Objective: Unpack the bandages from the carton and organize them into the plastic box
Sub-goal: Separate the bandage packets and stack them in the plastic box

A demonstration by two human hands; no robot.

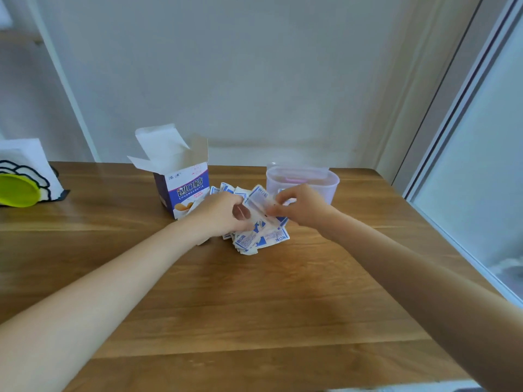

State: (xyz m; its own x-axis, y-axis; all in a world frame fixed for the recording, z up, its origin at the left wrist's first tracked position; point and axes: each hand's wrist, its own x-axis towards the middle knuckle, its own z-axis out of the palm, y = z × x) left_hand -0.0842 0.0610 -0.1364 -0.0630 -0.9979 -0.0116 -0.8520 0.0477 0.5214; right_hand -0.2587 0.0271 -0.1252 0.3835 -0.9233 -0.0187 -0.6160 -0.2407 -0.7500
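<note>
Both hands met over the bandage pile at bench centre. Left hand had fingers curled round a small stack of bandages, thumb on top; right hand pinched the same stack's far edge w/ fingertips, apparently squaring it up. So each grip was closed on the stack, not empty. Carton stood open, flaps up, at approx 10 o'clock from the hands, just beside the pile; couldn't tell if any bandages remained inside. Plastic box sat at 1 o'clock, right behind the right hand, lid off or open; contents unclear thru the cloudy wall. Loose wrappers fanned out under the hands toward 6 o'clock. Risks, IMO: wrappers are slick & thin, so a light pinch could let the stack splay or shed pieces back onto the pile; lifting toward the box, the right wrist could nudge its rim & shove it; the left forearm was close enough to tip the light carton.
</note>
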